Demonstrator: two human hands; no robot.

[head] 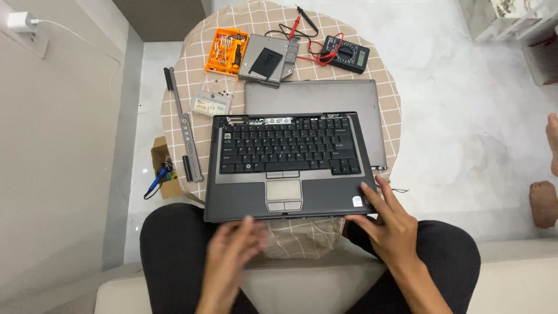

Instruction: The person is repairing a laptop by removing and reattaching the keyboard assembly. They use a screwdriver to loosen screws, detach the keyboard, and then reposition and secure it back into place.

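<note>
Grip: right hand (pixel 390 224) rests open on laptop base (pixel 288 200); left hand (pixel 232 256) blurred, empty.
Done: hinge strip (pixel 185 131), drive caddy (pixel 268 60) off.
Left: keyboard (pixel 288 145) seated — lid (pixel 317 96) flat behind.

Round checked-cloth table (pixel 186 64) under laptop base (pixel 325 197), orange screwdriver kit (pixel 226 51), multimeter (pixel 346 55).

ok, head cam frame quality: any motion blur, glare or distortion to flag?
Head view: left hand is smeared by motion blur, fingers indistinct; right hand sharp, resting on the corner of the laptop base. Keyboard and multimeter in focus. Light soft and even, mild sheen on the floor, no hard glare. Wide-angle bending at the wall edges.
</note>
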